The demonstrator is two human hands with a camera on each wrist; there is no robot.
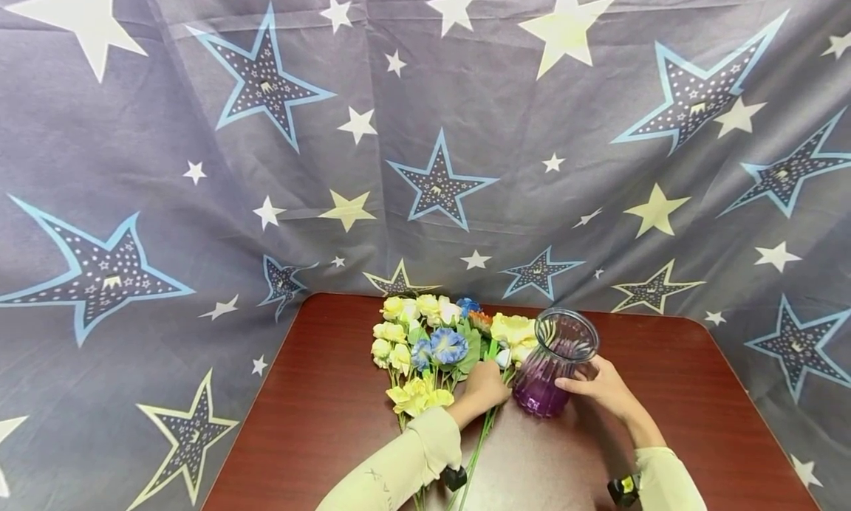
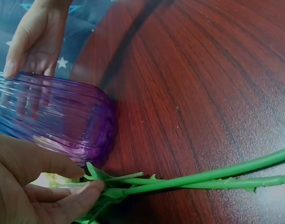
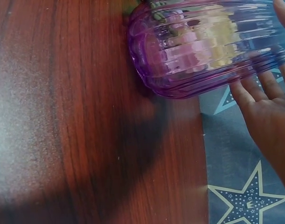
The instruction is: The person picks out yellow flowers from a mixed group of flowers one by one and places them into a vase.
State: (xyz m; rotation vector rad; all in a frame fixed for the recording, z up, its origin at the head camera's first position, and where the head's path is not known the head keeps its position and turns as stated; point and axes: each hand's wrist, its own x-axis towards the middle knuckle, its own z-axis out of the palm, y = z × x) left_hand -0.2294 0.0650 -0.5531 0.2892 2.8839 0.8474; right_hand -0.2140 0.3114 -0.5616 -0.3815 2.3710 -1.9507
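I saw a star-patterned curtain hanging behind a dark red worktop, its wood spreading wide to left and right. Yellow and blue flowers lay near the far edge. Just right of them was a see-through purple vase. The right hand held its right side, thumb and fingers parted around it; the left hand, beside the vase, pinched green stems.

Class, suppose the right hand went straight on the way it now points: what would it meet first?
The purple vase, which the right hand is touching. Beyond that, probably the yellow flowers, though depth is hard to judge.
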